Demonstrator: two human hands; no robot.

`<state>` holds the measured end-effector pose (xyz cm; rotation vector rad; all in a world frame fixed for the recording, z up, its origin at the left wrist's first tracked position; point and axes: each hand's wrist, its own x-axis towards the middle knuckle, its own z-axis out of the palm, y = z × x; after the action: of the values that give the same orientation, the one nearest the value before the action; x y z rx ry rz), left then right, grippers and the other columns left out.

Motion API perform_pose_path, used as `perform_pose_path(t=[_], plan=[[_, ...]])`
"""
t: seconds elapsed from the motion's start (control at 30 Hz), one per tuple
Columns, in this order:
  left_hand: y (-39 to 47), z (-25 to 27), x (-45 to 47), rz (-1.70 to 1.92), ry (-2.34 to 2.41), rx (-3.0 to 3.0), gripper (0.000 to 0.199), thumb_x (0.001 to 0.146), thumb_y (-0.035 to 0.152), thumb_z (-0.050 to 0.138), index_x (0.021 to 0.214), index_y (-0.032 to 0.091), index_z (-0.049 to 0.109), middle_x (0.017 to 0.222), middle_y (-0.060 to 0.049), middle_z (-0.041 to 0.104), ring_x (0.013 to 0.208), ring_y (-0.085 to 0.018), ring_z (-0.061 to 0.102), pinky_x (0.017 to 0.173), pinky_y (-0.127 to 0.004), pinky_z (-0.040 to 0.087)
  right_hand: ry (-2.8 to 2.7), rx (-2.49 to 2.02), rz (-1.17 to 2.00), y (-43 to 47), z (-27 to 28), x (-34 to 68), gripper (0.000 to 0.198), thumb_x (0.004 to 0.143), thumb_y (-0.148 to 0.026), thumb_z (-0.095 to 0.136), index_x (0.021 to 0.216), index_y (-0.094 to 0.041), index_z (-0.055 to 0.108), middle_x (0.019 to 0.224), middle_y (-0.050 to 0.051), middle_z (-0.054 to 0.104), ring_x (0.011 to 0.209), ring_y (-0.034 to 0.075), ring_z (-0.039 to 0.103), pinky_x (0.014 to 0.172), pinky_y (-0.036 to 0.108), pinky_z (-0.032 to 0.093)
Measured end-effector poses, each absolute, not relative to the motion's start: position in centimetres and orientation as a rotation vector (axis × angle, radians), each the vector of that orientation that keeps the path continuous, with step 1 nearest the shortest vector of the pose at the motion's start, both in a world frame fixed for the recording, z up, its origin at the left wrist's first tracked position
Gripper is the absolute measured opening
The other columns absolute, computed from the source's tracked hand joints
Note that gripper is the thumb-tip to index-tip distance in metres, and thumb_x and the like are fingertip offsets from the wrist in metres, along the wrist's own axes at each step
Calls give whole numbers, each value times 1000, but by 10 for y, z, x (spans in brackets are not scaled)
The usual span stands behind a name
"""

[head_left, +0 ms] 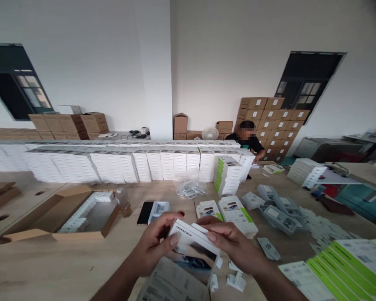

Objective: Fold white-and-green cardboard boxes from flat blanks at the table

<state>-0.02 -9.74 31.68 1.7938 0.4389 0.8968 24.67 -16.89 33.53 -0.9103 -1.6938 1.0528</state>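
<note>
Step in hand: both hands work the top flap of a small white product box [192, 244], seemingly closing it.
Left hand [155, 246]: grip clenched on the box's left end, thumb on top.
Right hand [235, 244]: grip pinching the flap's right edge.
Next move: likely calls for pressing the flap flush.
Room: loose white inserts [236, 280] just below the grip; phone [145, 212] beyond; counter [50, 267] open to the left.

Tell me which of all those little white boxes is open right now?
The box held in both hands, left hand and right hand, with its top flap lifted. The boxes lying behind it are shut.
</note>
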Motion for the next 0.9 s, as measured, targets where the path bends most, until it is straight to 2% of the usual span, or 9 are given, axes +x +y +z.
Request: perform_pose_path(t=[0.1, 0.17, 0.3, 0.43, 0.6, 0.67, 0.73, 0.8, 0.9], plan=[[-96, 311, 2, 901, 419, 1753, 36, 90, 39, 58, 121, 22, 50, 101, -4, 56, 88, -16, 52, 75, -26, 42, -1623, -940, 1229, -168, 328, 250, 32, 94, -41, 54, 119, -28, 68, 114, 4, 69, 108, 22, 61, 99, 36, 43], [-96, 307, 3, 906, 424, 1739, 35, 90, 40, 58, 119, 21, 50, 94, -3, 55, 82, -15, 51, 71, -25, 41, -1620, -986, 1202, -169, 324, 248, 33, 95, -42, 52, 122, -29, 66, 112, 3, 71, 105, 21, 63, 97, 36, 44], [-98, 301, 4, 941, 459, 1740, 31, 92, 37, 57, 118, 22, 50, 95, -3, 56, 82, -14, 51, 71, -23, 41, -1683, -983, 1034, -178, 316, 239, 32, 98, -38, 46, 126, -34, 62, 122, 2, 68, 111, 18, 61, 98, 32, 46], [-101, 297, -1, 946, 452, 1796, 29, 93, 38, 54, 117, 23, 50, 96, -3, 56, 81, -13, 52, 69, -23, 43, -1822, -952, 799, -186, 300, 236, 38, 100, -31, 42, 136, -36, 51, 138, 1, 57, 125, 16, 54, 107, 32, 43], [-101, 296, -12, 911, 574, 2204, 29, 93, 34, 53, 120, 25, 50, 104, -4, 59, 87, -16, 56, 76, -26, 46, -2064, -1077, 303, -189, 281, 241, 48, 96, -21, 48, 142, -33, 43, 148, 5, 47, 136, 16, 44, 112, 30, 41], [-102, 299, -12, 940, 577, 2409, 31, 92, 29, 53, 122, 27, 47, 109, -5, 61, 95, -18, 58, 83, -29, 46, -2092, -1060, 111, -188, 279, 241, 49, 93, -19, 54, 140, -30, 46, 144, 8, 52, 132, 17, 49, 108, 28, 44], [-105, 305, -10, 967, 497, 2583, 33, 92, 26, 53, 124, 26, 45, 109, -6, 62, 96, -18, 59, 82, -29, 46, -2007, -999, 50, -187, 282, 238, 46, 89, -19, 62, 133, -29, 53, 133, 7, 61, 121, 16, 58, 103, 25, 48], [-107, 312, -7, 981, 418, 2734, 34, 93, 27, 52, 125, 24, 44, 102, -7, 63, 88, -18, 60, 75, -29, 47, -1873, -965, 134, -186, 289, 234, 38, 85, -20, 68, 121, -29, 61, 118, 4, 68, 106, 14, 65, 91, 22, 52], [-108, 317, -4, 1028, 381, 2936, 38, 94, 29, 50, 131, 23, 42, 99, -8, 61, 84, -19, 59, 70, -30, 47, -1725, -1034, 403, -186, 305, 226, 25, 82, -25, 71, 106, -28, 68, 96, 1, 67, 85, 13, 64, 73, 22, 51]])
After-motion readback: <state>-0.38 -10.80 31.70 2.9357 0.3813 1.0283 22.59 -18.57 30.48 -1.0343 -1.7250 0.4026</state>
